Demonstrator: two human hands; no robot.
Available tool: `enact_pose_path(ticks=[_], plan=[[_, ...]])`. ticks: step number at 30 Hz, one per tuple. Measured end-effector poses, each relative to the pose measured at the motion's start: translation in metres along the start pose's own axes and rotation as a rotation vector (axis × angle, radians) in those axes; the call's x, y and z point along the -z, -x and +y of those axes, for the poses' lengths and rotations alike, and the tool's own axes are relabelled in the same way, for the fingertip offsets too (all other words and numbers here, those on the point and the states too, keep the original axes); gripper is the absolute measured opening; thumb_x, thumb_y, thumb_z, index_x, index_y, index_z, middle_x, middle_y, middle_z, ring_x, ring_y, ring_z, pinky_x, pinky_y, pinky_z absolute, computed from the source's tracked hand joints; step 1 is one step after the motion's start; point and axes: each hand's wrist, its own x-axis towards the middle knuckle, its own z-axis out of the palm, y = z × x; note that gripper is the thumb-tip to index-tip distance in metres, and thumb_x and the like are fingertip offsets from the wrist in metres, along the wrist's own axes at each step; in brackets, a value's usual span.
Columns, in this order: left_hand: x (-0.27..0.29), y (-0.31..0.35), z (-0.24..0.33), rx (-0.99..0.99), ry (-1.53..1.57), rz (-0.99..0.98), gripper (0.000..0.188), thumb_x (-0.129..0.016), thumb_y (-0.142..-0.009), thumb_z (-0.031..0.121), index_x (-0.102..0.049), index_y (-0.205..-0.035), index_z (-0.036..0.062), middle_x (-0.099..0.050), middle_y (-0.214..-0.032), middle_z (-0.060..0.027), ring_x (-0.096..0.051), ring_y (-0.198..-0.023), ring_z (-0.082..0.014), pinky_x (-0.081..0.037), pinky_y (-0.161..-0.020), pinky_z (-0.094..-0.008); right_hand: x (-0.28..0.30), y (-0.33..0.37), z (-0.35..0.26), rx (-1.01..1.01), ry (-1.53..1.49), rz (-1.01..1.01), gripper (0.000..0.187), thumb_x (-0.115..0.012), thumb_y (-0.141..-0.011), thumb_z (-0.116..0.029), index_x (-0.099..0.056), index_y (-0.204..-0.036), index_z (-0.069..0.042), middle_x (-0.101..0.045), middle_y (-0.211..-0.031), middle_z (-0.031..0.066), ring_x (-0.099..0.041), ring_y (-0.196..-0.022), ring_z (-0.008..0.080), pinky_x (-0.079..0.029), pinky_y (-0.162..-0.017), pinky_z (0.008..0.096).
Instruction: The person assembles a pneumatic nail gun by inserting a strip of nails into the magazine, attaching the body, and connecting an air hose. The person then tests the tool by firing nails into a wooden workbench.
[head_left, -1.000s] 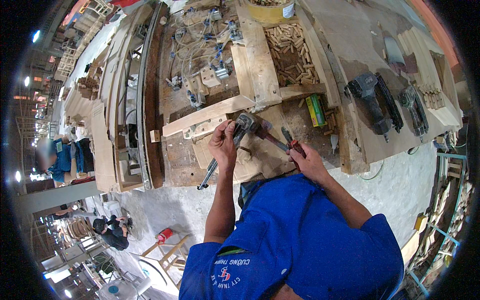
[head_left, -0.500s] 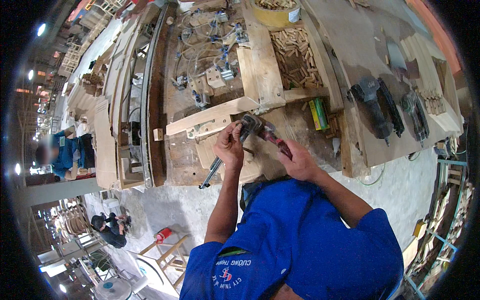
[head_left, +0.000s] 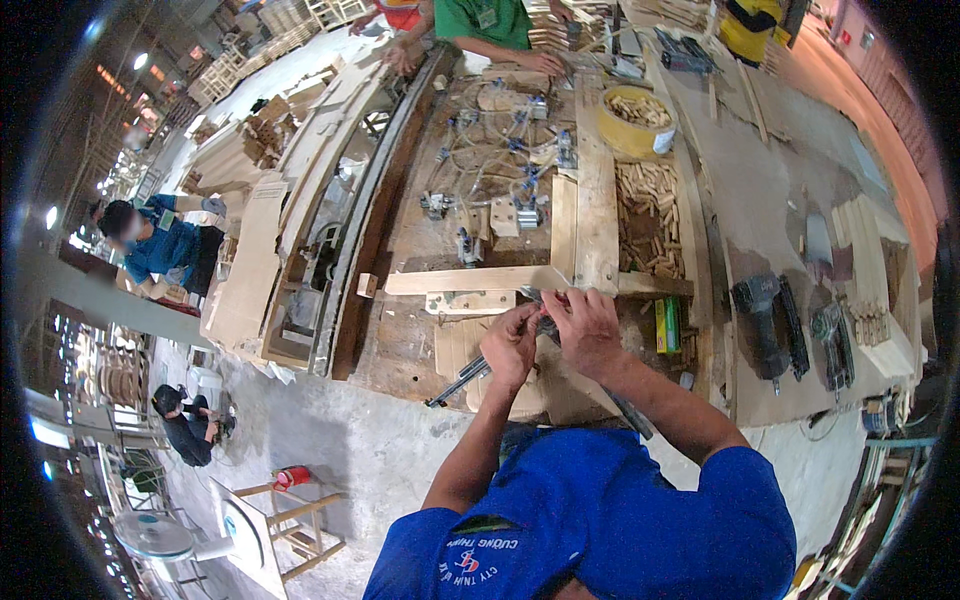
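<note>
My left hand (head_left: 510,348) is closed around a dark tool with a long metal rail (head_left: 462,380), which looks like a nail gun. The rail slants down past the table's front edge. Close against it, my right hand (head_left: 590,332) pinches a small red-handled tool, mostly hidden by the fingers. A dark bar (head_left: 630,414) sticks out under my right forearm; what it belongs to is unclear. Just beyond my hands lie a pale wooden strip (head_left: 470,281) and a drilled wooden piece (head_left: 468,302). Cardboard (head_left: 452,350) lies beneath them.
Clear hoses and metal fittings (head_left: 495,150) spread over the table's back. Wooden dowels (head_left: 652,220) fill a compartment beside a yellow tub (head_left: 635,122). Two nail guns (head_left: 768,330) lie at the right. A person in green (head_left: 485,22) stands across the table.
My right hand has moved up beside my left, and their fingers now meet over the tool. The view has shifted, bringing people at the far side into sight.
</note>
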Motion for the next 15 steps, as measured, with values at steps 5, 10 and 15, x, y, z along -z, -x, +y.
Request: enact_pose_path(ticks=[5,10,15], plan=[[0.011,0.002,0.003,0.032,-0.021,0.001,0.014,-0.079,-0.093,0.019,-0.081,-0.105,0.0122,-0.08,-0.101,-0.0071,-0.076,-0.091,-0.0262,-0.059,-0.079,-0.0365,0.012,-0.007,-0.014,0.032,-0.024,0.064,0.049,-0.063,-0.088,-0.016,-0.066,-0.137,-0.011,-0.063,-0.11,0.0118,-0.059,-0.095,0.0315,-0.045,-0.084,0.0459],[0.011,-0.001,0.009,0.016,-0.092,-0.014,0.012,-0.079,-0.093,0.015,-0.081,-0.104,0.0106,-0.08,-0.102,-0.0086,-0.076,-0.092,-0.0278,-0.06,-0.081,-0.0366,0.008,-0.003,-0.003,0.062,0.041,-0.008,0.047,-0.061,-0.091,-0.019,-0.067,-0.138,-0.017,-0.061,-0.109,0.0093,-0.059,-0.093,0.0302,-0.047,-0.082,0.0465],[0.015,0.0,0.011,0.022,-0.099,0.016,0.014,-0.08,-0.092,0.02,-0.08,-0.103,0.0113,-0.079,-0.1,-0.0084,-0.075,-0.091,-0.0284,-0.059,-0.079,-0.038,0.008,-0.01,-0.013,0.085,-0.003,0.147,0.047,-0.059,-0.092,-0.019,-0.067,-0.138,-0.021,-0.062,-0.111,0.0069,-0.059,-0.093,0.0281,-0.048,-0.081,0.0448]])
